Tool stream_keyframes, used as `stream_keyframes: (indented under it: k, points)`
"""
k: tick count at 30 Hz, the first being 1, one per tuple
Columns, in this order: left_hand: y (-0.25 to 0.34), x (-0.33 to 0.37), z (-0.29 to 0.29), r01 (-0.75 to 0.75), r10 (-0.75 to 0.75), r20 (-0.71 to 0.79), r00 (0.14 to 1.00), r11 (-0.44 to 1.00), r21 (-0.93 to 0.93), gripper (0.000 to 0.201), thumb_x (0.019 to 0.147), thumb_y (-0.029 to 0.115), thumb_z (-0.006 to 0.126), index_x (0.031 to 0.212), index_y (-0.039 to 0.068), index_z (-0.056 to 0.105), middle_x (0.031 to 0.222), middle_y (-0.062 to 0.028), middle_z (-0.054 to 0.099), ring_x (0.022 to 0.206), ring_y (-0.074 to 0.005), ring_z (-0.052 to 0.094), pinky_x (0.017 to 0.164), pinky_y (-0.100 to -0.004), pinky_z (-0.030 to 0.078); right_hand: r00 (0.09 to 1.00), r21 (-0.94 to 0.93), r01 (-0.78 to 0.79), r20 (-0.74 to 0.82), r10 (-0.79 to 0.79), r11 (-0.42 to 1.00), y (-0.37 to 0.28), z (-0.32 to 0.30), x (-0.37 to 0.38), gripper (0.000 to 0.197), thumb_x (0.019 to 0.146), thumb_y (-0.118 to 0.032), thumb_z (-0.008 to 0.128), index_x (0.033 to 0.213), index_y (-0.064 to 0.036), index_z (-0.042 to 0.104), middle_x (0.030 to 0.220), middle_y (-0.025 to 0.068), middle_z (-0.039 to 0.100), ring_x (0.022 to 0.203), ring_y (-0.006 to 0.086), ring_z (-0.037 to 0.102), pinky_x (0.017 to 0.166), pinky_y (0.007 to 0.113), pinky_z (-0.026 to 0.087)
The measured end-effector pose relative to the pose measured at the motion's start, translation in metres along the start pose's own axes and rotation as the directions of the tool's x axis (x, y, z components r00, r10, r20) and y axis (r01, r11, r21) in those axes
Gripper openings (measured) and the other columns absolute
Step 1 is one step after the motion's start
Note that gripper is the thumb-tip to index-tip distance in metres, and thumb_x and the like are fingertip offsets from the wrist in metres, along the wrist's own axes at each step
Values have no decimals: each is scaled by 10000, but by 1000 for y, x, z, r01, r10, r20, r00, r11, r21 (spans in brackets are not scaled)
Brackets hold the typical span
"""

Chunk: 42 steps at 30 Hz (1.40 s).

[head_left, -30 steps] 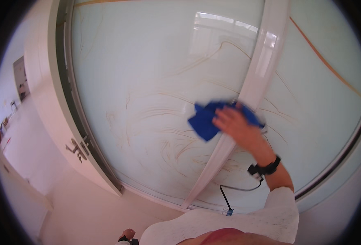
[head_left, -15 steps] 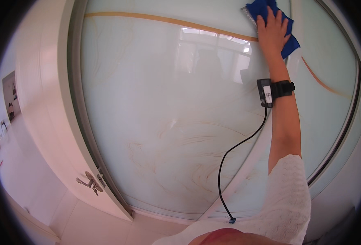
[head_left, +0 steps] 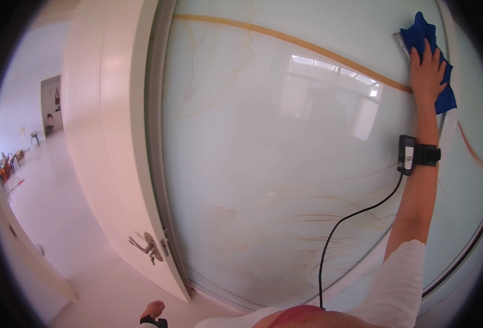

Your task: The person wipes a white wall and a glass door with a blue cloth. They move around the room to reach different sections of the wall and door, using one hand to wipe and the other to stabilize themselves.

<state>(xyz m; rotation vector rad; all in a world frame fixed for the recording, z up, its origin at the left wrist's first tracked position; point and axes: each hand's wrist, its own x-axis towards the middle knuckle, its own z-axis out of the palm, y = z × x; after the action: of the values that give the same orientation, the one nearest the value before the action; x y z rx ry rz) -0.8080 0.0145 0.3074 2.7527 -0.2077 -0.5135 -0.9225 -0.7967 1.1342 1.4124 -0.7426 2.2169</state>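
My right hand is raised at the upper right, its fingers spread over a bunched blue cloth. It presses the cloth against a glossy pale blue-green glass panel, close to the panel's right-hand frame. A light grey edge shows along the cloth's left side. Low in the picture, my left hand hangs near the floor with its fingers curled in. Nothing can be made out in it. The panel carries thin golden line patterns and an orange-gold stripe.
A white door with a metal handle and keys stands open at the left of the panel. A black device is strapped to my right wrist, and its black cable runs down to my body. Beyond the door lies a pale floor.
The view has swung left, so door and panel sit further right. My right hand still presses the cloth near the panel's frame. My left hand has come into view at the bottom.
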Motion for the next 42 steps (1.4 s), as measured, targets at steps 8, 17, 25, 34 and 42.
stream_keyframes:
  k: [8,17,25,34,42]
  points:
    - [72,-3,-242,-443,156,-871,466,893,-77,326,935,54,615,1260,32,596,1273,-182,615,1193,-379,556,1015,-437,462,994,-130,-107,19,111,986,-132,-51,2,671,980,-632,404,1568,-316,333,1636,121,290,1499,441,209,1126,737,156]
    - [146,9,-388,-734,597,-798,75,575,362,689,887,216,718,1460,7,397,1522,-253,394,1357,-481,395,1111,-571,342,994,184,109,-51,-102,977,-446,-27,-34,555,930,-365,592,1421,-110,552,1540,148,436,1457,382,312,1190,622,167]
    - [175,41,-408,-769,639,-766,-69,455,448,849,929,468,675,1524,3,286,1567,-290,299,1414,-529,294,1133,-608,266,892,365,396,62,-447,842,-578,-60,-140,518,963,-371,533,1449,-194,517,1558,119,413,1456,381,327,1141,682,217]
    - [210,65,-381,-580,594,-780,-197,571,581,941,869,568,713,1528,50,286,1599,-321,165,1442,-563,169,1101,-698,212,839,529,475,-32,-543,703,-505,-76,-160,477,927,-355,639,1373,-191,591,1518,78,470,1465,309,334,1021,445,491]
    - [214,76,-376,-535,573,-783,-243,594,600,754,997,328,562,1595,64,186,1642,-274,116,1484,-528,131,1157,-665,153,964,252,223,83,-251,942,-288,-83,-50,561,976,-375,541,1461,-100,481,1549,147,426,1459,351,335,1166,592,268]
